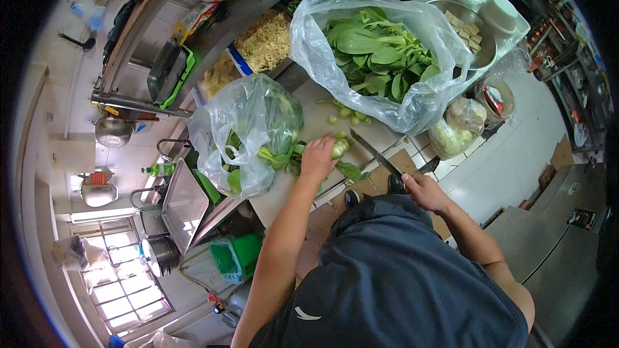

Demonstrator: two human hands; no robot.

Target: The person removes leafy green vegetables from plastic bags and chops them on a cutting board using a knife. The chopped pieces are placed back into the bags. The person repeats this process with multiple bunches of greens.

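Note:
My left hand (319,157) is closed over a bunch of bok choy (340,147) lying on a pale cutting board (271,208). In my right hand (424,191) is a knife (376,153), its blade pointing up and left, with the tip close to the bok choy's base ends. Several cut stem ends (353,115) lie on the board beyond the blade. Past them stands an open clear plastic bag (309,53) full of green leafy bok choy (382,53). Left of my left hand sits another plastic bag (251,121) with more greens, some stalks sticking out.
A metal bowl of pale cut pieces (488,53) stands beyond the large bag. Shredded food (263,41) fills a container at the back. Bagged vegetables (454,137) hang or rest right of the board. A green bin (246,251) stands at lower left, near a metal tray (185,208).

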